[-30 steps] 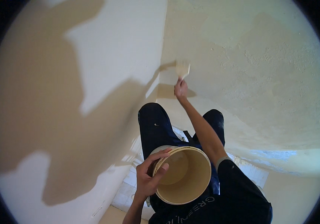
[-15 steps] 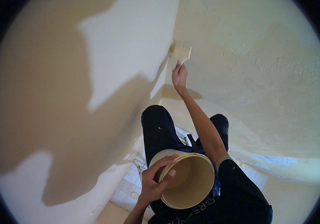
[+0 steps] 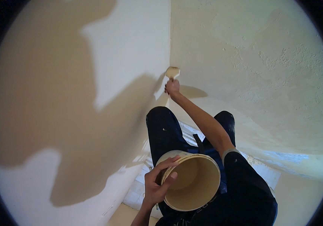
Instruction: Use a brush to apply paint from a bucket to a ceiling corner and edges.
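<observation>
In my right hand [image 3: 172, 87] is the handle of a wide paintbrush [image 3: 173, 72], held out at arm's length. The brush's head lies at the corner where two walls meet, seemingly against the right-hand wall [image 3: 244, 83]. My left hand [image 3: 157, 184] grips the left rim of a cream bucket [image 3: 203, 205], thumb inside and fingers over the edge. The bucket rests on my lap, tilted with its mouth toward me. Its inner walls are coated cream; how much liquid lies at the bottom I cannot tell.
The left wall [image 3: 127, 41] is smooth and pale, with my large shadow across it. Rough, bumpy patches [image 3: 289, 56] mark the right-hand wall. My bent knees [image 3: 163, 116] are close to the corner. Below me a pale, stained sheet or tiled floor [image 3: 135, 194] shows.
My right hand has brought the brush down and slightly left along the corner. The bucket stays in my left hand, and the view has shifted slightly.
</observation>
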Motion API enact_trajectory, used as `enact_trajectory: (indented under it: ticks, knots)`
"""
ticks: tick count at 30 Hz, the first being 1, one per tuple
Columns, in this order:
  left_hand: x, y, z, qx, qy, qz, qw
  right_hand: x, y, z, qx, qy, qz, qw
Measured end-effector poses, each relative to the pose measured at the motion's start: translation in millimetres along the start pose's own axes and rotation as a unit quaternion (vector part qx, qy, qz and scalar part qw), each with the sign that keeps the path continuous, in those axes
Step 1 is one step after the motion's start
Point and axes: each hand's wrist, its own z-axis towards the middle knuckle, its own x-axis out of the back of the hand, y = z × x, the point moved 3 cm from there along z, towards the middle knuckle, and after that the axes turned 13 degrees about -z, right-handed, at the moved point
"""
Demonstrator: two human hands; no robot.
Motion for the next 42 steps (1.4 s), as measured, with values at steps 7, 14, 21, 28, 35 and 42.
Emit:
enact_trajectory:
  ticks: [7, 14, 21, 28, 35, 42]
  knots:
    - [-4, -1, 1, -0.022, -0.006, 0.021, 1.000, 10, -53, -40, 0.244, 0.145, -0.011, 0.959]
    - [0, 3, 1, -0.040, -0.021, 0.028, 0.999, 19, 3, 20, 0.341, 0.220, -0.228, 0.885]
    - [-3, 3, 1, -0.036, -0.012, 0.045, 0.998, -2, 69, 3, 0.018, 0.016, -0.215, 0.976]
    - [-1, 3, 5, -0.044, -0.019, 0.039, 0.998, 23, 24, 4, 0.307, 0.205, -0.269, 0.889]
    - [-7, 2, 9, -0.041, -0.013, 0.041, 0.998, 2, 63, 44, 0.190, 0.171, -0.338, 0.906]
    - [-3, 2, 4, -0.028, 0.022, 0.020, 0.999, 42, 5, -45, 0.247, 0.138, -0.278, 0.918]
